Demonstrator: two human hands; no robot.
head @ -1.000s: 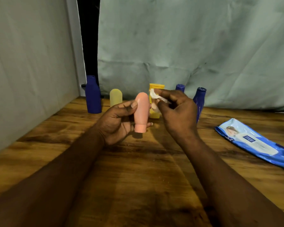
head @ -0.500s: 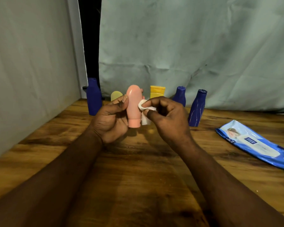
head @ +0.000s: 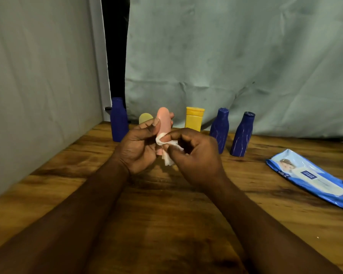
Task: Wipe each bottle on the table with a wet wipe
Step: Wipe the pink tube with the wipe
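So the pink bottle (head: 163, 120) is standing pretty much upright in the air, rounded end up and long axis vertical. It's being held over the table (head: 166, 224) toward its far edge. The left hand (head: 139, 147) is wrapping round the bottle's left side, thumb pressing high on the body and fingertips peeking out behind. The right hand (head: 194, 155) is coming in from the right, pinching the wet wipe (head: 167, 153) between thumb and forefinger and pressing it on the bottle's lower half, right beside the left grip. My guess is the next stroke is running along that vertical axis, right hand doing it. The yellow bottle (head: 194, 120) is sitting behind, at the far edge.
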